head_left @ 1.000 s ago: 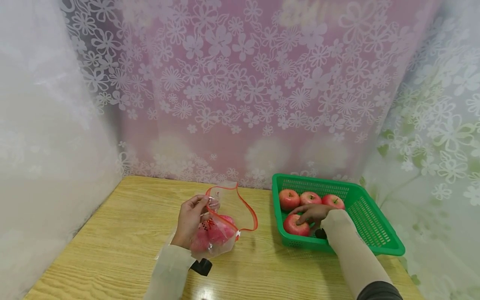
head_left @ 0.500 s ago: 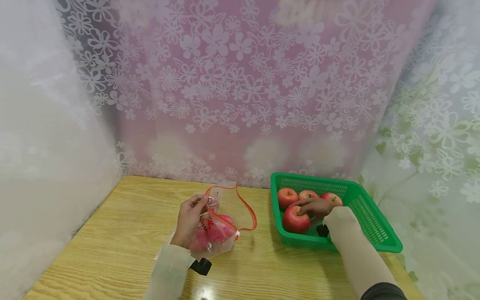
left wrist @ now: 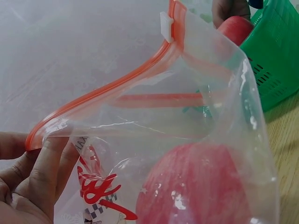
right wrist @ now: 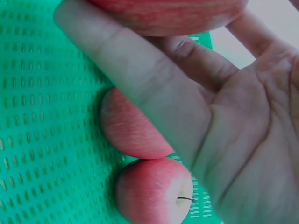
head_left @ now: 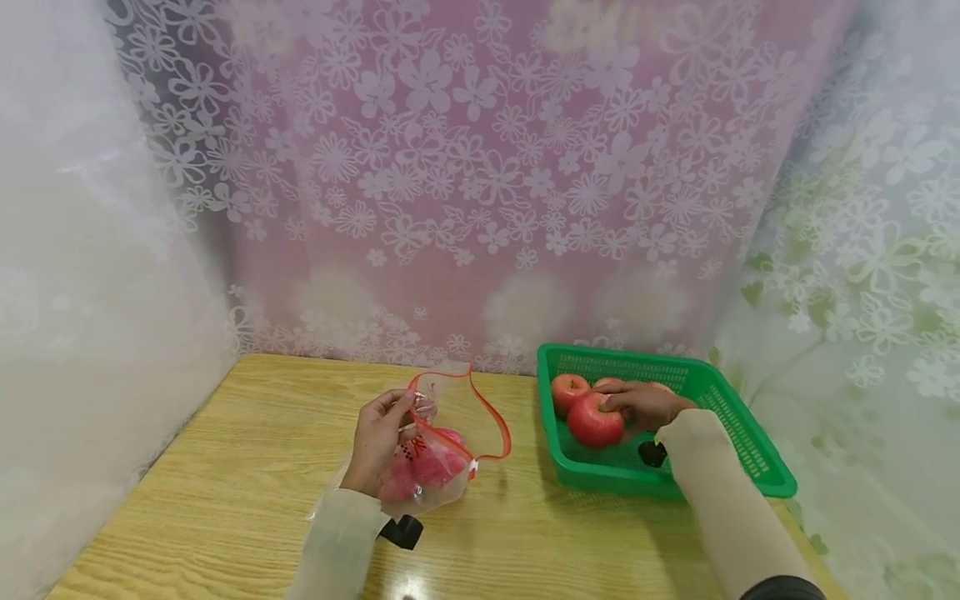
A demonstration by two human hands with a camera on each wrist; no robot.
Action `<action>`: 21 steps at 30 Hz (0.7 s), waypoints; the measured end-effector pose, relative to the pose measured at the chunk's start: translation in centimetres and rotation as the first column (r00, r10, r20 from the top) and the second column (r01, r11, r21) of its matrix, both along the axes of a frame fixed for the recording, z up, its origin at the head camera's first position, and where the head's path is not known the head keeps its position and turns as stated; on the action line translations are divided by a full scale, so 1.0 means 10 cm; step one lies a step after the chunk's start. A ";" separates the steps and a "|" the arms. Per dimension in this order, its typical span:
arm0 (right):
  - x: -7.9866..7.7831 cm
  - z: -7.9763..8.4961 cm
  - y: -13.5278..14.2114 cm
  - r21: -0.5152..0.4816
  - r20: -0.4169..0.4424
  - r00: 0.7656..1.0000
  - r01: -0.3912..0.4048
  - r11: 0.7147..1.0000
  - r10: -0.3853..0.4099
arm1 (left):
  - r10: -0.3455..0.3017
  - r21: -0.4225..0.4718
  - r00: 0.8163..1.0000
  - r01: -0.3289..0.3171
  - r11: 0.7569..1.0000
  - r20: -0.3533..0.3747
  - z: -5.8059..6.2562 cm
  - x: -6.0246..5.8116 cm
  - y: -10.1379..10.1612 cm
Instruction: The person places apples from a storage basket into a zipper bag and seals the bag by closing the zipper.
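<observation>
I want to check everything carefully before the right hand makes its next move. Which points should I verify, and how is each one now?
1. Right hand grips the held apple: ok, fingers are around it.
2. Held apple is outside the green basket: not ok, the head view shows it within the basket's outline.
3. Left hand holds the clear bag: ok, fingers pinch its red zip edge.
4. Bag mouth is open: ok, its red edges stand apart.
5. Bag has enough room for another apple: cannot tell; at least one fruit is inside.
</observation>
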State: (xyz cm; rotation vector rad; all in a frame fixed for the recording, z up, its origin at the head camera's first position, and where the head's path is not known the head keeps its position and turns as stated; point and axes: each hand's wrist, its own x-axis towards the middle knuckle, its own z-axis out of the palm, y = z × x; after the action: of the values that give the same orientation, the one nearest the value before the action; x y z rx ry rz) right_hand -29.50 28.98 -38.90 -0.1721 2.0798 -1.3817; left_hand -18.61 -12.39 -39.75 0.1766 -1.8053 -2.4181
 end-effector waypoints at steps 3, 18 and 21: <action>0.02 0.05 0.01 -0.016 -0.024 1.000 -0.008 1.000 0.007 | 0.008 -0.004 1.000 -0.008 1.000 -0.001 -0.01 -0.01 0.01; 0.11 0.28 -0.02 -0.154 -0.046 0.995 -0.096 0.983 0.090 | 0.011 0.001 1.000 -0.011 1.000 0.019 -0.02 -0.02 0.02; 0.14 0.31 -0.09 -0.179 -0.040 0.996 -0.090 0.980 0.084 | 0.004 0.008 1.000 -0.004 1.000 0.015 -0.02 -0.01 0.03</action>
State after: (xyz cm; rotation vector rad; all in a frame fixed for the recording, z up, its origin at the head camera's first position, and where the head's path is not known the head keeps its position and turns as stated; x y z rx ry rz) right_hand -28.07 28.03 -35.78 -0.3585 1.9473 -1.5218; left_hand -18.75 -12.06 -39.95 0.1999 -1.7998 -2.4287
